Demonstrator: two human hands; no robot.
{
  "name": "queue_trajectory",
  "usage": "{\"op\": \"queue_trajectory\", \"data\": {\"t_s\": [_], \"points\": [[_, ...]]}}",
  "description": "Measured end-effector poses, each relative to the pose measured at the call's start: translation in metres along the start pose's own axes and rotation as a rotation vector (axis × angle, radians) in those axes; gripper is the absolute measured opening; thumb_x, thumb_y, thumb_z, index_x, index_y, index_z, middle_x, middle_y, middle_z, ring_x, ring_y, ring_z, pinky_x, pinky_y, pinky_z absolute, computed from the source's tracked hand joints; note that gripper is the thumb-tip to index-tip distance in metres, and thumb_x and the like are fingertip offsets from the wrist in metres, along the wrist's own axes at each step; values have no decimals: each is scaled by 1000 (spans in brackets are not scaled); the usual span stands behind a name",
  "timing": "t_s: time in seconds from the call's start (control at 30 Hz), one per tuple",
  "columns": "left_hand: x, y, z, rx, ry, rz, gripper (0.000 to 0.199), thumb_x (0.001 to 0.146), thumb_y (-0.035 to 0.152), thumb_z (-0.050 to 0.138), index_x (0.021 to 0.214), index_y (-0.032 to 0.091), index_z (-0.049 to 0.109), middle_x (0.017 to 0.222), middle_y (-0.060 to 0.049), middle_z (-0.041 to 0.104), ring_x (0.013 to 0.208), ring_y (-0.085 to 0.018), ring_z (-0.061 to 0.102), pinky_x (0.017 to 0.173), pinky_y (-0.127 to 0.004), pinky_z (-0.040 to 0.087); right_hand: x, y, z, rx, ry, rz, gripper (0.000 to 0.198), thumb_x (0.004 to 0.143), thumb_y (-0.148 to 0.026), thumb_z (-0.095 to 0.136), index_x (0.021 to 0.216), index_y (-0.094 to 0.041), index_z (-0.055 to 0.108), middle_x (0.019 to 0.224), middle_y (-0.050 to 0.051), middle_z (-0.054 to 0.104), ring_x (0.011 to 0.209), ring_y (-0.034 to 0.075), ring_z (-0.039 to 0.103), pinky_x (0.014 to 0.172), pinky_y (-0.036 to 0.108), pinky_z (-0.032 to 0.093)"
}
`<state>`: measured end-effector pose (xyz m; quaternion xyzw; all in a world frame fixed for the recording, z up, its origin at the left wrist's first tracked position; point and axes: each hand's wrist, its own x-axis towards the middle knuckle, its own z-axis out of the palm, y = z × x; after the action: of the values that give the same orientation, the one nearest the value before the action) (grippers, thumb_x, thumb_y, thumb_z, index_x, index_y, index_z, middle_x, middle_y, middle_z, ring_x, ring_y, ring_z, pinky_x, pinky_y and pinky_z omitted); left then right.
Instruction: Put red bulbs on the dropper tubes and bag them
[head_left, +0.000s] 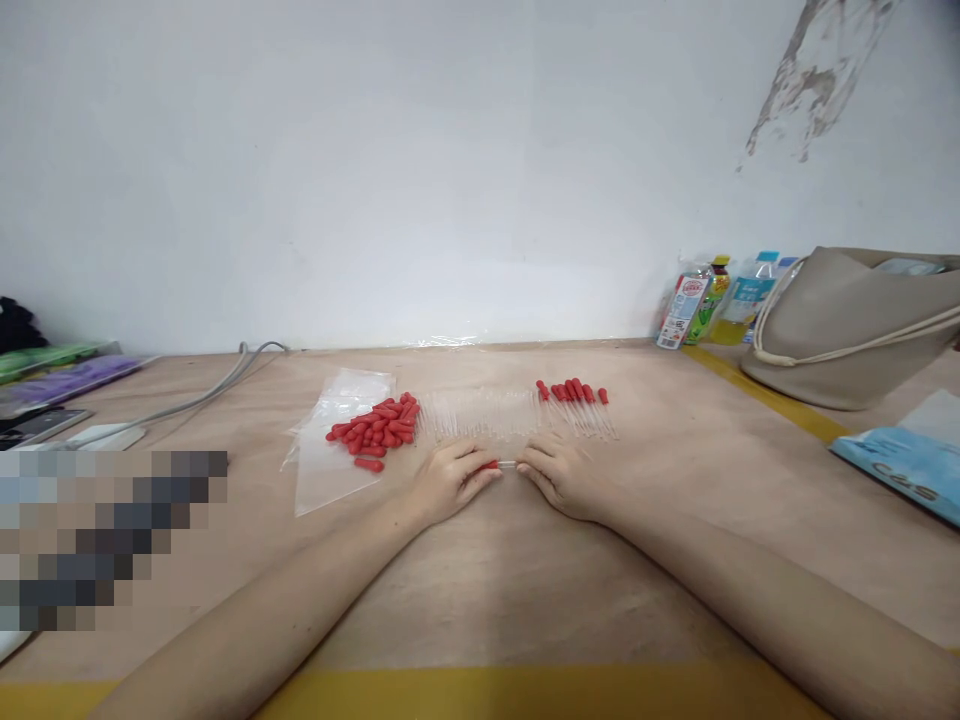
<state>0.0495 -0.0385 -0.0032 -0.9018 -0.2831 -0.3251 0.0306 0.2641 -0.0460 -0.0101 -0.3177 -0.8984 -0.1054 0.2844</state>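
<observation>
Between my two hands, low over the table, a red rubber bulb (490, 465) meets the end of a clear glass dropper tube (508, 464). My left hand (455, 478) pinches the bulb, while my right hand (556, 474) grips the tube; its far end is hidden by the fingers. Left of my left hand, a pile of red rubber bulbs (379, 425) lies on and beside clear plastic bags (330, 480). Beyond my hands stretches a row of loose glass tubes (480, 412). To its right lie several droppers (577, 398) with red bulbs fitted on their tubes.
At the back right stand a drink carton (684, 310), bottles (742, 305) and a grey bag (862, 330). A blue packet (904, 465) lies at the right. Grey cables (202, 393), a phone (56, 425) and purple packets (75, 378) are at the left. A wall (450, 180) bounds the table's back.
</observation>
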Motion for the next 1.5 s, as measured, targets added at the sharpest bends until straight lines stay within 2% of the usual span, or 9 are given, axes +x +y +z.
{"op": "queue_trajectory", "data": {"t_s": [0.1, 0.2, 0.33, 0.83, 1.2, 1.37, 1.43, 1.5], "points": [[2, -2, -1, -7, 74, 37, 19, 83, 27, 51, 96, 19, 62, 89, -5, 65, 86, -17, 58, 77, -32, 45, 0, 4, 0, -24, 108, -37, 19, 87, -23, 42, 85, -16, 59, 82, 6, 62, 79, 16, 53, 72, 32, 41], [3, -5, -1, -22, 81, 64, 19, 83, 25, 51, 98, 20, 61, 94, -4, 67, 94, -18, 58, 83, -35, 44, -1, 6, 2, -16, 201, -70, 15, 85, -21, 46, 86, -14, 60, 89, 8, 64, 89, 18, 55, 79, 34, 44], [3, -6, 1, -38, 75, 78, 18, 84, 24, 51, 97, 19, 60, 92, -4, 68, 88, -16, 62, 88, -37, 43, -1, 5, 5, 35, 268, -108, 16, 84, -17, 46, 92, -13, 60, 94, 9, 66, 95, 17, 57, 85, 33, 46], [5, -1, 1, -126, 9, 148, 15, 85, 20, 48, 95, 15, 58, 89, -5, 67, 83, -13, 61, 90, -35, 44, 1, 1, 11, 170, 234, -133, 16, 85, -17, 45, 91, -16, 59, 90, 7, 67, 88, 15, 61, 81, 30, 47], [6, -1, 3, -175, -46, 136, 16, 86, 19, 46, 97, 16, 57, 91, -4, 66, 83, -13, 60, 91, -34, 42, 5, -5, 10, 203, 127, -22, 24, 88, -23, 38, 83, -18, 61, 82, 6, 66, 78, 14, 60, 73, 28, 46], [4, -3, 3, -158, -16, 35, 21, 83, 28, 51, 100, 18, 57, 96, -5, 65, 93, -17, 58, 88, -35, 44, 3, -1, 6, 145, 70, -26, 26, 88, -26, 39, 83, -18, 63, 81, 5, 63, 78, 14, 54, 71, 27, 41], [3, -3, 1, -121, 3, -48, 35, 79, 34, 56, 110, 18, 53, 107, -8, 60, 102, -20, 54, 89, -37, 44, 1, 3, 0, 37, 102, 41, 26, 86, -29, 42, 79, -19, 65, 78, 5, 61, 74, 15, 51, 69, 28, 37], [2, -3, -1, -94, 7, -110, 45, 78, 36, 56, 118, 19, 47, 114, -10, 56, 107, -22, 51, 91, -40, 42, 0, 10, -9, -77, 166, 202, 28, 85, -32, 44, 74, -19, 66, 72, 5, 58, 70, 15, 49, 68, 29, 33]]}}
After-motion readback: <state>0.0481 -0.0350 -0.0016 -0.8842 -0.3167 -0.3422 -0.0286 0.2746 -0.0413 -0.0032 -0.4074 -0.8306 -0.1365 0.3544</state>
